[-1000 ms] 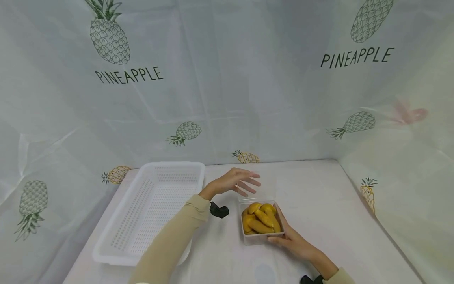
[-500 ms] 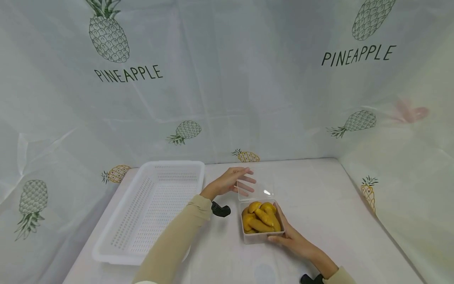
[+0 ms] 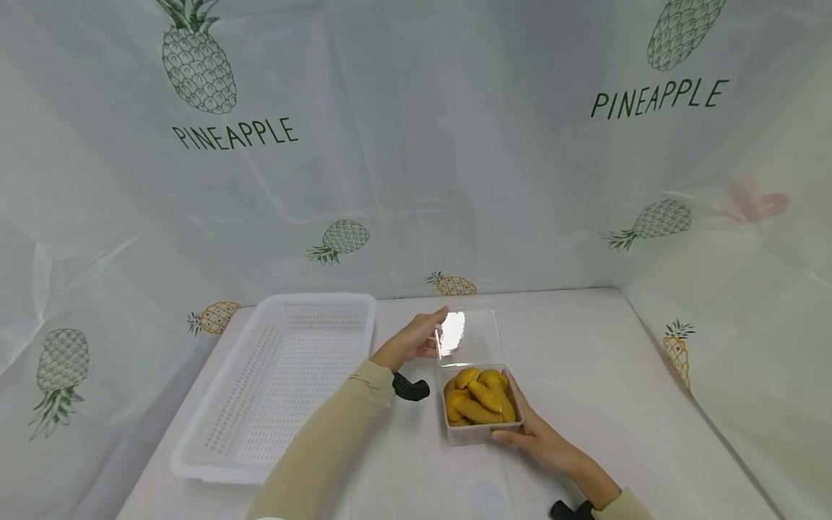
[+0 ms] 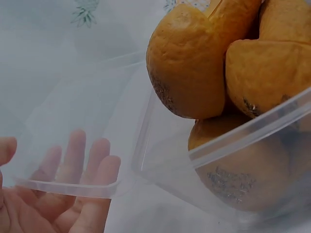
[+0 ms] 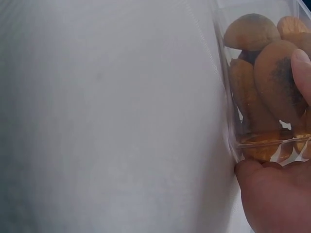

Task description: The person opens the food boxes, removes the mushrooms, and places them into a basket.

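Observation:
A clear plastic box (image 3: 477, 435) full of plump, yellow, fruit-like pieces (image 3: 484, 397) stands right of the middle of the table. Several of these pieces have dark speckled patches, as the left wrist view shows. The box's transparent hinged lid (image 3: 477, 339) is raised at the back. My left hand (image 3: 416, 338) is at the lid's left edge; its extended fingers (image 4: 73, 160) show through the plastic, the thumb standing apart from them. My right hand (image 3: 536, 437) grips the box at its right side, thumb (image 5: 302, 73) on one wall and fingers around the corner.
A white perforated basket (image 3: 214, 419) stands on the left of the white-covered table (image 3: 585, 375). A curtain (image 3: 416, 159) printed with pineapples hangs behind and at both sides. Black straps with camera mounts (image 3: 411, 388) are on the wrists.
My left hand has drawn slightly left and its fingers now lie behind the lid's left edge. The lid has tilted and catches a bright reflection. My right hand stays on the box.

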{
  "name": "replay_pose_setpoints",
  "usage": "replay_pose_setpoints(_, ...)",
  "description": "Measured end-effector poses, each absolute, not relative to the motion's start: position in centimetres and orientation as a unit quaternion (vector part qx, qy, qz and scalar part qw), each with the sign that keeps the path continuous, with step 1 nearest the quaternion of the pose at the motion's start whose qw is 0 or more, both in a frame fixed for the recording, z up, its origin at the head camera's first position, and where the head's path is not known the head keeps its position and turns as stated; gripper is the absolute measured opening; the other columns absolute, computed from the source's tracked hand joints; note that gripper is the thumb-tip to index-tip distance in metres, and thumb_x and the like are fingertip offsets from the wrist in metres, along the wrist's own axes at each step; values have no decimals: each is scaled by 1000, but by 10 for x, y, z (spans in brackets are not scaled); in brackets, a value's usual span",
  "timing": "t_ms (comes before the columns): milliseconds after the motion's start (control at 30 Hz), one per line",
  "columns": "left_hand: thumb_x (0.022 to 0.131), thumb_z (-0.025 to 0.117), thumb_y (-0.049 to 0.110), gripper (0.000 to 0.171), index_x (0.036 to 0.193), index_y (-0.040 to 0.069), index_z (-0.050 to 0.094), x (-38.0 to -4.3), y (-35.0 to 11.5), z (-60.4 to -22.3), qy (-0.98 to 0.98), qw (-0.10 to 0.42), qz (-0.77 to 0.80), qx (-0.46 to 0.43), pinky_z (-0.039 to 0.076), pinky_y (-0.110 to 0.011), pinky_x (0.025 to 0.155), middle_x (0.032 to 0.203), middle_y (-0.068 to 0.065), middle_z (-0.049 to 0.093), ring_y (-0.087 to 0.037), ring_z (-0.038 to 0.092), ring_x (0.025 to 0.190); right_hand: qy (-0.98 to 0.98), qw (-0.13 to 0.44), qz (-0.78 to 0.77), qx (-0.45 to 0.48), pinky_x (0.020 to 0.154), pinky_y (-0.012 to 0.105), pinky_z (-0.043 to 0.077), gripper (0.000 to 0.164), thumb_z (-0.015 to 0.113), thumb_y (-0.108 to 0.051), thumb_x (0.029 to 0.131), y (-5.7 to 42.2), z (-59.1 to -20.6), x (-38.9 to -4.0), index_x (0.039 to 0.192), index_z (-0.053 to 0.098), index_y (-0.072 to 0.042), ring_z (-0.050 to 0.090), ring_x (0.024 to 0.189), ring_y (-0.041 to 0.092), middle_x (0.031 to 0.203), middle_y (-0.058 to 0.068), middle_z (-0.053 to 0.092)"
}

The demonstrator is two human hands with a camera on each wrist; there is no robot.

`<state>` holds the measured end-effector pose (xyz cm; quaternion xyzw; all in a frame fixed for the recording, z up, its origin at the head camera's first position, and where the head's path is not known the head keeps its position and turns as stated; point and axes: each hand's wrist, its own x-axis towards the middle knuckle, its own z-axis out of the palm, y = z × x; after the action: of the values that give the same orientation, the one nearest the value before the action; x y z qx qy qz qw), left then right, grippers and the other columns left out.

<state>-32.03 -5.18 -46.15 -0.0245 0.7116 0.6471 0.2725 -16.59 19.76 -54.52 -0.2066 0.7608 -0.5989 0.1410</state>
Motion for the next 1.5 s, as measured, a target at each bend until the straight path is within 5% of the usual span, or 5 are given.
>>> replay_pose_setpoints(167,105,43,49,59,136,-1,54,-318,-53,-460,723,267,636,-43,60,-34,72,99,-11,63,-17,64,73,764,134,-596,-207,101,3,9,108,69,-16,95,198,-545,-167,158,-18,-26,-13,147,36,164,13,-17)
replay_pose_setpoints(433,108,42,40,53,134,-5,52,-314,-59,-463,678,283,675,-62,58,-41,83,118,-20,68,-34,70,99,763,139,-596,-208,101,1,7,108,69,-16,95,198,-546,-166,158,-18,-25,-15,147,36,164,13,-18)
replay_pose_setpoints(1500,108,46,34,45,121,-8,56,-316,-58,-487,696,306,637,-127,59,-39,80,107,-21,71,-30,73,91,761,141,-601,-199,101,3,10,107,69,-16,95,199,-547,-166,158,-16,-29,-12,148,36,165,11,-15)
